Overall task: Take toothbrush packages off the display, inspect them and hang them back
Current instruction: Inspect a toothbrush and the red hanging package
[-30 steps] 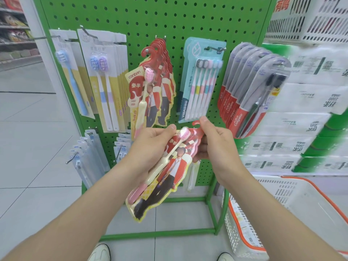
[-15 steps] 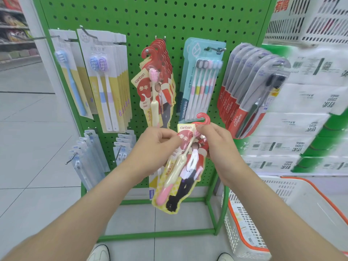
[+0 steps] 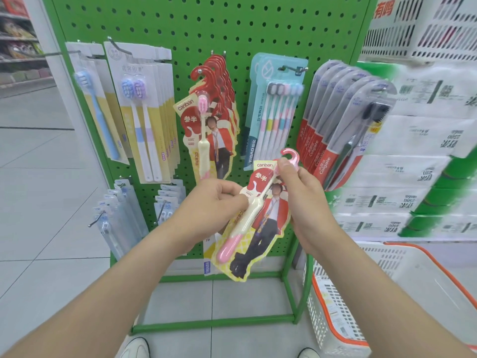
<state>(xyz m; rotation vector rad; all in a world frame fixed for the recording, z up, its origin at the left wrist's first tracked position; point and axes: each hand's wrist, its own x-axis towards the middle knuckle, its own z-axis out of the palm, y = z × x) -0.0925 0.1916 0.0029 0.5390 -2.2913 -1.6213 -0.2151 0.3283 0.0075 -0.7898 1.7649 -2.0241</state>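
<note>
Toothbrush package: left hand pinches its left edge, right hand its top (off the pegboard).

A shop: at twelve o'clock a green pegboard stand hung with toothbrush packages on hooks; at three o'clock stacked white packs; at five a shopping basket; at ten stocked shelves.

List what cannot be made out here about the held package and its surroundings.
- Brush head of the package: head view, covered by the right hand.
- Its left edge: behind the left hand.
- Packs behind the front red pack: overlapped by it.
- The basket: cut off by the right edge.
- Small print: too small.
</note>
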